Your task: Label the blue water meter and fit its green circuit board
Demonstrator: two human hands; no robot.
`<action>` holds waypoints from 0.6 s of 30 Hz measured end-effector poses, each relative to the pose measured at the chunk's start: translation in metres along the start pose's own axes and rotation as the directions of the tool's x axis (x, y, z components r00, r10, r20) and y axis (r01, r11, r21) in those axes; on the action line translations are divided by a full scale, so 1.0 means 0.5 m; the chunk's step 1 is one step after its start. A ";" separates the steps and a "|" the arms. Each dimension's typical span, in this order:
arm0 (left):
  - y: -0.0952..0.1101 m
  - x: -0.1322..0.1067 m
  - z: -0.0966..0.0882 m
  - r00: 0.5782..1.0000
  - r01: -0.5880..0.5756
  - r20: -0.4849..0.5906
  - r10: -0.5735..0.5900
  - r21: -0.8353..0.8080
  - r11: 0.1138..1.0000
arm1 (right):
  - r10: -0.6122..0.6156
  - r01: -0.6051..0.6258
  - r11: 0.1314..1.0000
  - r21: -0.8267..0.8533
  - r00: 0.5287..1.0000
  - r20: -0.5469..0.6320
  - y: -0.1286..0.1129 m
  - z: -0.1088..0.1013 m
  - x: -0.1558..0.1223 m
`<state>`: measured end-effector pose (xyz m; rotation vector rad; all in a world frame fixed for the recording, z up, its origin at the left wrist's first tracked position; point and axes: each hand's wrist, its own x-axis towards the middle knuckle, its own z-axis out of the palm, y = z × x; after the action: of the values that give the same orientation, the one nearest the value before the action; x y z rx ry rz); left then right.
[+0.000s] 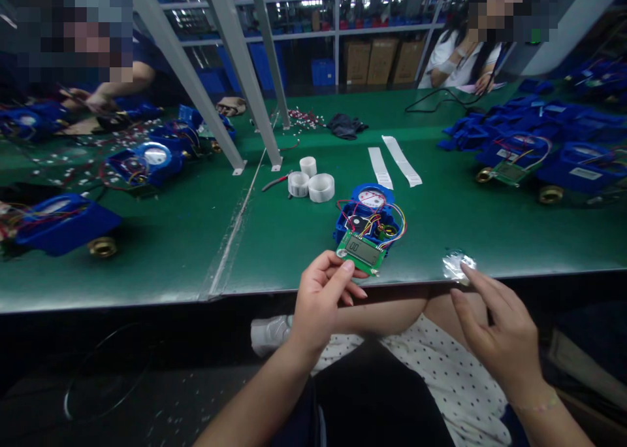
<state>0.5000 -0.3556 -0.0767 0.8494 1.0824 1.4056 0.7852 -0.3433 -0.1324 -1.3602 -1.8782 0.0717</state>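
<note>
My left hand pinches the lower left edge of a green circuit board between thumb and fingers. The board's small grey display shows digits that look like "00". Red, yellow, white and black wires run from the board into an opened blue water meter, whose round dial faces up behind it. With fingers apart, my right hand reaches the table edge, its index fingertip at a shiny, crumpled clear plastic piece. Whether the fingertip presses on it, I cannot tell.
White tape rolls and a red-handled tool lie left of the meter, label strips behind it. Blue meters flank both sides. Grey posts rise from the green table. Two people sit across.
</note>
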 end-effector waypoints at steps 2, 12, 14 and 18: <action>-0.003 -0.008 -0.003 0.994 -0.111 0.007 0.111 0.193 0.975 | 0.227 -0.249 0.923 0.294 0.968 0.106 -0.039 0.029 0.011; 0.007 -0.024 0.046 0.376 -0.486 0.666 0.644 0.733 -0.475 | 0.358 -0.779 -0.065 0.623 0.565 0.744 -0.175 0.084 0.172; 0.011 -0.022 0.064 0.325 -0.510 0.710 0.624 0.688 -0.517 | 0.387 -0.787 -0.150 0.599 0.510 0.768 -0.188 0.083 0.189; 0.002 -0.017 0.069 0.295 -0.569 0.745 0.598 0.640 -0.517 | 0.385 -0.774 -0.292 0.562 0.443 0.810 -0.190 0.091 0.201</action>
<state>0.5330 -0.3588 -0.0642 3.1683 1.5828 1.3302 0.6728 -0.2835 -0.0620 -1.0673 -0.4962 1.9050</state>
